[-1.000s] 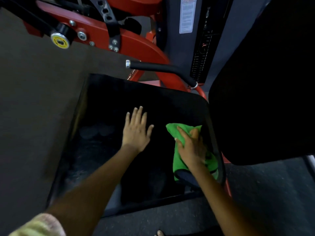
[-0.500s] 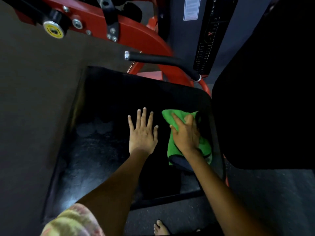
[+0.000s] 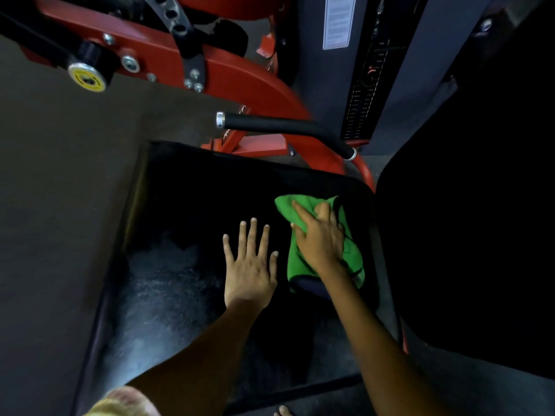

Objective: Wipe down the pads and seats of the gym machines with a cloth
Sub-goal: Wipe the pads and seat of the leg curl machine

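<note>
A black padded seat (image 3: 186, 295) of a red gym machine fills the middle of the view. A green cloth (image 3: 353, 259) lies bunched on its right part. My right hand (image 3: 319, 238) presses down on the cloth, fingers pointing away from me and slightly bent into the fabric. My left hand (image 3: 250, 265) rests flat on the seat just left of the cloth, fingers spread and straight, holding nothing. A black back pad (image 3: 468, 223) stands to the right of the seat.
A black handle bar (image 3: 285, 127) with a chrome end juts over the seat's far edge. Red frame arms (image 3: 210, 67) and a yellow-capped knob (image 3: 87, 78) are beyond. A dark weight stack tower (image 3: 363, 85) stands at the back. Grey floor lies left.
My right hand has slid the green cloth away from me along the seat's right side. My left hand has stayed flat on the seat beside it, shifting slightly right.
</note>
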`<state>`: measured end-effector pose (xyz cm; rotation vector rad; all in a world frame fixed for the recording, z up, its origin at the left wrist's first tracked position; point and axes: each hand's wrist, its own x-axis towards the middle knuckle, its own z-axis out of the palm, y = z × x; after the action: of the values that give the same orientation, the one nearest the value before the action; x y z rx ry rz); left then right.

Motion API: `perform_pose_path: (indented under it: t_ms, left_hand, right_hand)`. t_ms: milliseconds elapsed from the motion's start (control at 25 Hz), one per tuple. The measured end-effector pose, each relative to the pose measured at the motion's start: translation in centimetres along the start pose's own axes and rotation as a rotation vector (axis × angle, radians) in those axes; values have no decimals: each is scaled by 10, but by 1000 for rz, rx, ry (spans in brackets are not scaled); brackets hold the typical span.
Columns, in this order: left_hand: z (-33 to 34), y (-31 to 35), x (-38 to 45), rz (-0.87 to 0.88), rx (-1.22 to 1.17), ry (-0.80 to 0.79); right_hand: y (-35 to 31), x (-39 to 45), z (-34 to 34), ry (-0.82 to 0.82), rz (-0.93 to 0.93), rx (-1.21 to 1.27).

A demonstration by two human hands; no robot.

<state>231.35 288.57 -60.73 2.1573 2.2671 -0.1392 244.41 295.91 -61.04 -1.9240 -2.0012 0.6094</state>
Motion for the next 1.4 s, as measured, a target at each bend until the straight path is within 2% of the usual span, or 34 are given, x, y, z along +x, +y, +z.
perform_pose_path:
  t_ms: [40,80,200,240,280,400,440,480,520,600,640,680,720,840,880,920,1040,1080,1280,1400]
  left_hand:
    - [0,0,0,8,-10,10]
    - [-1,0,0,14,-14,22]
    - [0,0,2,19,-21,43]
    - [0,1,2,21,-19,39]
    - [0,0,2,23,-14,33]
    - [1,-1,4,21,-7,9]
    - [1,-2,3,19,-15,3]
    - [1,-2,2,15,-21,-1]
    - [1,-1,2,9,-23,-5]
    - [1,0,4,-5,-28,-17]
    - [1,0,5,-5,-32,-22]
    - [1,0,5,-2,-33,-24]
    - [2,-1,5,0,-34,-25]
    - [3,-2,4,8,-25,-8]
    - [2,-1,3,8,-21,2]
    - [2,-1,4,4,-19,9]
    - [4,-2,4,1,-23,18]
    - [4,-2,3,4,-16,24]
    - [4,-1,3,10,-12,45]
    - [4,-2,1,13,-18,41]
  right_hand:
    - [11,-4,0,14,-74,21]
    - [18,-3,-1,37,-66,35]
    - [9,29,1,45,302,-5]
    - [-5,39,1,28,350,-23]
    - [-20,49,3,8,301,-50]
    - [-42,62,4,-41,-117,-94]
    - [-36,63,2,-51,-195,-106]
    - [-24,66,2,-41,-179,-122]
    - [-11,70,2,-19,-62,-115]
    - [6,79,0,16,338,36]
    - [4,81,0,28,459,75]
    - [-5,82,1,25,466,39]
    - [-16,82,1,16,371,-26]
    - [-35,75,1,-10,-98,-112]
    - [-29,75,0,-18,-140,-118]
    - [-19,77,-1,-5,-94,-107]
    - [8,77,-1,92,257,-66]
    - [10,75,-1,108,324,-73]
    - [12,65,-1,86,479,113]
    - [30,50,-15,274,616,423]
